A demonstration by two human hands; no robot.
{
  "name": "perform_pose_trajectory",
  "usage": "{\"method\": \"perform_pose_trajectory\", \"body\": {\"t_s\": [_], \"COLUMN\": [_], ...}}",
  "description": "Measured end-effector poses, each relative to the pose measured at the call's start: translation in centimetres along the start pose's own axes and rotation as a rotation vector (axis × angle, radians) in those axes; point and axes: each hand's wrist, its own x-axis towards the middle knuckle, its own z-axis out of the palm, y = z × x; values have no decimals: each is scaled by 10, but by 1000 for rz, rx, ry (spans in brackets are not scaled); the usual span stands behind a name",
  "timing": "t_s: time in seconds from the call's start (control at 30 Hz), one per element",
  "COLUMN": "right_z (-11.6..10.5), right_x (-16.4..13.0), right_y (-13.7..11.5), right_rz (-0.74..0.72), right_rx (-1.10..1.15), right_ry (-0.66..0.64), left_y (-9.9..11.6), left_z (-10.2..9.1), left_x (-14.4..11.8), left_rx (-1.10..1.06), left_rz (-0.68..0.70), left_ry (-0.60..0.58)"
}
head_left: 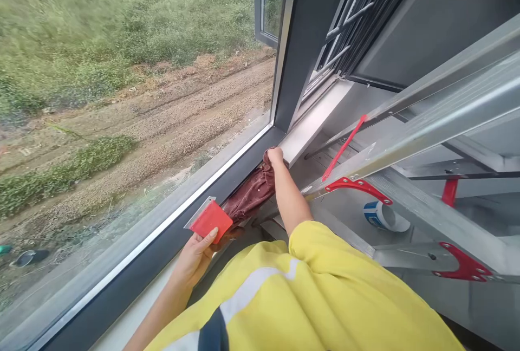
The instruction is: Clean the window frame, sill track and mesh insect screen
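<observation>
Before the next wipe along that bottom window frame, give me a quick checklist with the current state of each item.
1. Right hand grips the maroon cloth: ok, fist closed on its far end, at the frame corner.
2. Cloth lies along the dark bottom window frame: ok.
3. Left hand holds the red scraper: ok, thumb on its handle, metal blade pointing at the glass.
4. Scraper blade off the glass: cannot tell, the gap is not readable.
5. Aluminium ladder clear of the right arm: ok, it stands beside the arm, apart.
6. Blue-and-white tape roll out of the way: ok, on the floor under the ladder.
</observation>
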Motion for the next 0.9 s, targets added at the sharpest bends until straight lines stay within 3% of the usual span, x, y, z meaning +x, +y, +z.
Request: {"method": "perform_pose_trajectory", "body": {"t_s": [0.1, 0.2, 0.27, 0.37, 0.47, 0.53, 0.6, 0.7, 0.9], "right_z": [20, 19, 3, -26, -30, -16, 4, 39, 106], "right_x": [-47, -69, -61, -29, -7, -15, -41, -98, -207], "right_y": [-8, -7, -4, -3, -10, -14, -16, -23, -47], "right_rz": [35, 12, 2, 4, 18, 33, 45, 63, 83], "right_rx": [-1, -3, -12, -31, -52, -69, -86, -117, -228], "right_ry": [-117, -211, -210, -143, -115, -120, -127, -125, -120], "left_y": [2, 0, -4, -12, -22, -29, -37, -50, -82], "left_z": [1, 1, 0, -2, -9, -17, -29, -52, -108], "left_x": [-4, -1, 2, -1, -15, -29, -45, -68, -114], "left_rx": [2, -16, -39, -104, -182, -202, -204, -229, -321], "left_rz": [44, 34, 38, 88, 120, 137, 153, 153, 183], "left_ry": [42, -4, -32, 18, 68, 58, 14, -15, 37]}}
